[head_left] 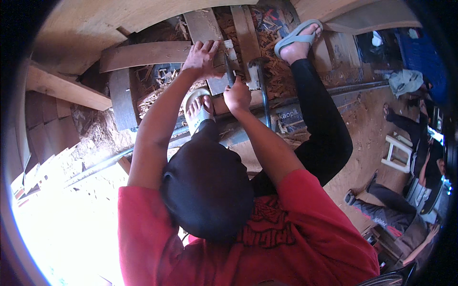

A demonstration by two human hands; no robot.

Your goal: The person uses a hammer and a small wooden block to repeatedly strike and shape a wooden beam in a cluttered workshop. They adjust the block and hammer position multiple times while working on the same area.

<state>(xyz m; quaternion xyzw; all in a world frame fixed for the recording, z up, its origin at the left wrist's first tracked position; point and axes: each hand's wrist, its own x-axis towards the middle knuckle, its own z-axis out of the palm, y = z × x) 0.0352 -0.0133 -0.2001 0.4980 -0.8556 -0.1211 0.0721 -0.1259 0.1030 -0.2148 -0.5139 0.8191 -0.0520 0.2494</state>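
My left hand (201,60) presses on the right end of a curved brown wooden board (145,53), its fingers bent over the board's far edge and its thumb spread toward the right. Close by on the right, my right hand (237,97) is closed around a dark, narrow, tapered tool (230,71) that points away from me. Its exact kind does not show. A hammer (262,88) with a long, dark handle lies just right of that hand, apart from it. Wooden slats (202,25) lie beneath and beyond my hands.
Wood shavings (273,47) litter the ground between the planks. My sandalled feet stand either side of the work. A dark pipe (334,90) crosses the ground. At the right are a white stool (398,151), a grey cloth (405,82) and other people. Stacked boards (50,126) stand left.
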